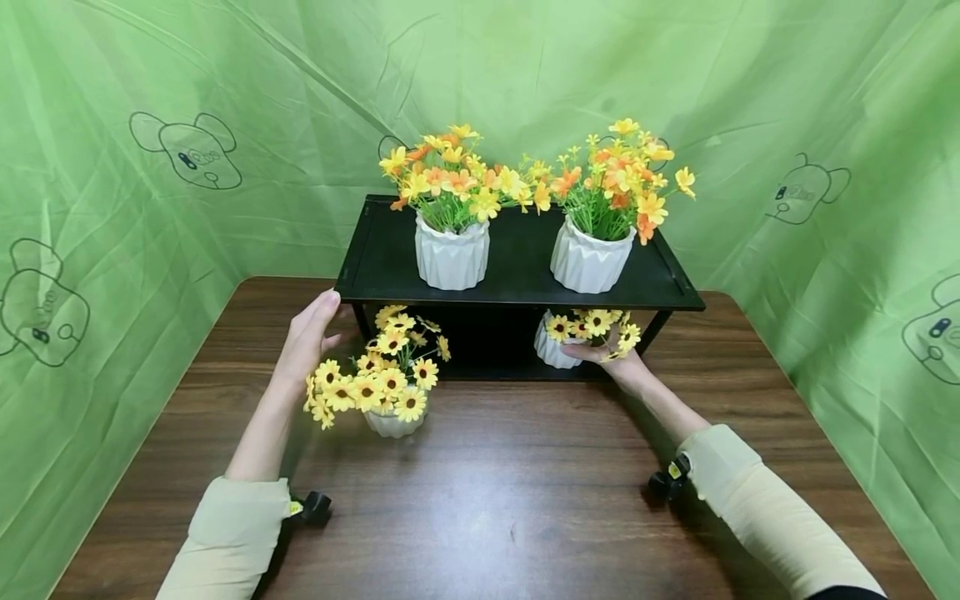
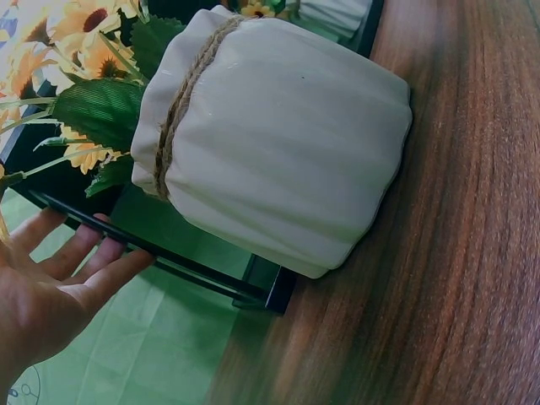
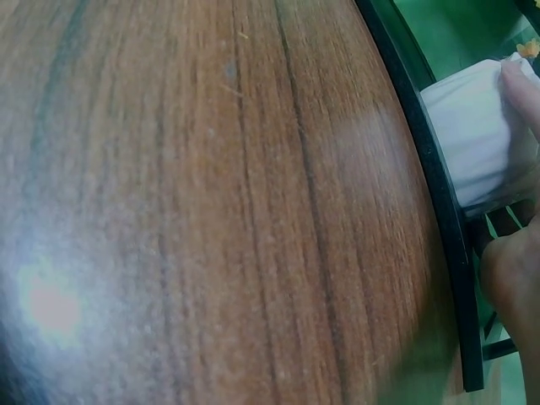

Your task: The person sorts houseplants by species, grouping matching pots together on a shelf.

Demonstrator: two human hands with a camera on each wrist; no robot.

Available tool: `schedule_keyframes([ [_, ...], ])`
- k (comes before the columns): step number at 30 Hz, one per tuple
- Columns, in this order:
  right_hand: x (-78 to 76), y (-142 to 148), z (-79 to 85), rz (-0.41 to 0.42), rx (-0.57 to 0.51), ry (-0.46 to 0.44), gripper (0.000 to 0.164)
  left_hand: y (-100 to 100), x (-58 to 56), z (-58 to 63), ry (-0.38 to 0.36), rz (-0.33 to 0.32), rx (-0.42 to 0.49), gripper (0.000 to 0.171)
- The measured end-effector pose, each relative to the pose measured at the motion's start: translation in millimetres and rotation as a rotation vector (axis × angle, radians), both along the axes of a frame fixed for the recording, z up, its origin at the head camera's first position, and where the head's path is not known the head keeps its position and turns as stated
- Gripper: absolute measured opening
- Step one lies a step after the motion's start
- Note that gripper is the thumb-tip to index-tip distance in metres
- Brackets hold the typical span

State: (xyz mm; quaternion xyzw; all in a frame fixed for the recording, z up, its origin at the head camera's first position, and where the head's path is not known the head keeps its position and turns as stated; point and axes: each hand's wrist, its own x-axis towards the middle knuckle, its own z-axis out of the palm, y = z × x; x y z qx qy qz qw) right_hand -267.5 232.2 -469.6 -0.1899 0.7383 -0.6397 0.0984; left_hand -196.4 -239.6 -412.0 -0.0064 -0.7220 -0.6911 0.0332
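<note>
My right hand (image 1: 600,348) grips a white ridged flowerpot (image 1: 553,343) with yellow flowers, on the lower level of a black two-tier shelf (image 1: 521,258). In the right wrist view, the thumb (image 3: 525,97) lies along this pot (image 3: 481,126). At the shelf's left front corner, my left hand (image 1: 306,337) touches the frame with its fingers nearly straight. Beside it on the table, in front of the shelf, stands another white pot (image 1: 396,421) of yellow dark-centred flowers. The left wrist view shows twine round this pot (image 2: 278,135).
Two white pots, one left (image 1: 452,258) and one right (image 1: 591,260), stand on the shelf top with orange and yellow flowers. The brown wooden table (image 1: 480,500) carries the shelf. Green cloth (image 1: 300,108) hangs behind and at both sides.
</note>
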Motion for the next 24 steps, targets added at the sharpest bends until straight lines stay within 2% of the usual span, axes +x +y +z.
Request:
schedule_keyframes([
  [6,0.1,-0.4,-4.2,-0.037,0.0,0.006,0.032,-1.0,0.7,-0.4,-0.001,0.001,0.016,0.044],
  [12,9.7,3.6,-2.3,-0.071,0.035,-0.009,0.05,-1.1,-0.1,0.5,-0.015,-0.003,0.029,0.054],
  [17,15.3,10.5,-1.1,-0.113,0.145,0.05,0.063,-0.1,-0.2,1.8,-0.038,0.004,-0.004,0.062],
  [20,16.4,17.6,-7.3,-0.165,0.263,0.101,0.065,0.3,-0.4,2.3,-0.048,0.009,-0.024,0.063],
  [22,18.7,23.5,-12.4,-0.214,0.343,0.097,0.065,0.3,0.0,2.4,-0.047,0.006,-0.018,0.063],
  [24,21.7,28.7,-17.8,-0.252,0.379,0.072,0.068,0.0,0.5,2.4,-0.04,0.003,-0.005,0.062],
])
